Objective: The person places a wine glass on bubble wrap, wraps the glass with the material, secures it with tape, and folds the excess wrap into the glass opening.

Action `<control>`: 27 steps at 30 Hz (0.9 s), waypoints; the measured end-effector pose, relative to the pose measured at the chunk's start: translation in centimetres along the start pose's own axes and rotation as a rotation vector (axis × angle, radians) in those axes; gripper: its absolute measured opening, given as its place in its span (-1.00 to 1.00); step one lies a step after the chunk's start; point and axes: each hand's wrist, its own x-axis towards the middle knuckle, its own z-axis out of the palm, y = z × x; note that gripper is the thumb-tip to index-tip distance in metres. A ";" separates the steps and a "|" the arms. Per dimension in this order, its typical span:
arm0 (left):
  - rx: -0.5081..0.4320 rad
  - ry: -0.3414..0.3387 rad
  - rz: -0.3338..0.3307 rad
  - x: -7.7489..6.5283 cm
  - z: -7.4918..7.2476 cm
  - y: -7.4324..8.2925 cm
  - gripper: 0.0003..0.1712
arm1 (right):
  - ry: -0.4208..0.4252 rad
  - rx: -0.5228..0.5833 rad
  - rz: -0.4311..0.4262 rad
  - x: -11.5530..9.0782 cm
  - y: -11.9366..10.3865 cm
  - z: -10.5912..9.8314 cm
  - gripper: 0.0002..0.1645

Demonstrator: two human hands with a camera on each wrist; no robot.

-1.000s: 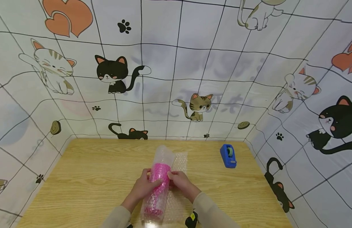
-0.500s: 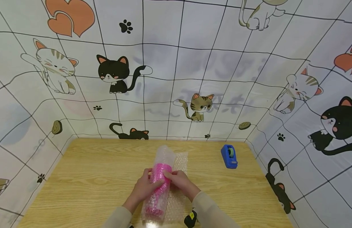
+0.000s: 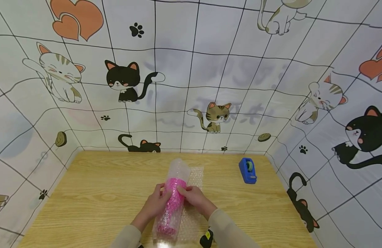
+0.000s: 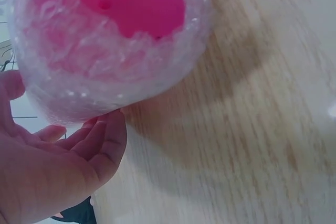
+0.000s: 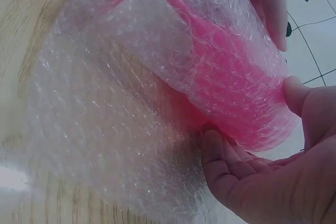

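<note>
A pink cylinder (image 3: 174, 203) lies lengthwise before me, rolled in clear bubble wrap (image 3: 178, 168) that extends past its far end. The left wrist view shows its flat pink end (image 4: 126, 3) with a small dimple. My left hand (image 3: 154, 204) grips the roll from the left, fingers low along its side. From the right, my right hand (image 3: 198, 200) holds it with the thumb on top and fingers curled at the underside, as the right wrist view shows. A loose flap of bubble wrap (image 5: 105, 129) spreads flat to the right of the roll.
A blue tape dispenser (image 3: 247, 171) stands at the back right of the wooden table (image 3: 110, 186). Cat-printed cloth (image 3: 178, 75) encloses the back and both sides. A black object with a yellow mark (image 3: 207, 238) shows by the right sleeve.
My right thumb has moved from the roll's right edge onto its top. My left thumb has drawn back slightly toward the left. The roll stays in nearly the same place.
</note>
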 end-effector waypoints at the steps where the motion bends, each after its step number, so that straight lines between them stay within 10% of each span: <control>1: -0.010 -0.009 -0.005 0.0 -0.1 0.0 -0.26 | -0.001 0.005 -0.002 0.0 0.0 0.0 0.03; 27: -0.061 -0.046 -0.051 0.3 -0.8 -0.2 -0.17 | -0.043 0.046 -0.006 0.2 0.4 -0.4 -0.12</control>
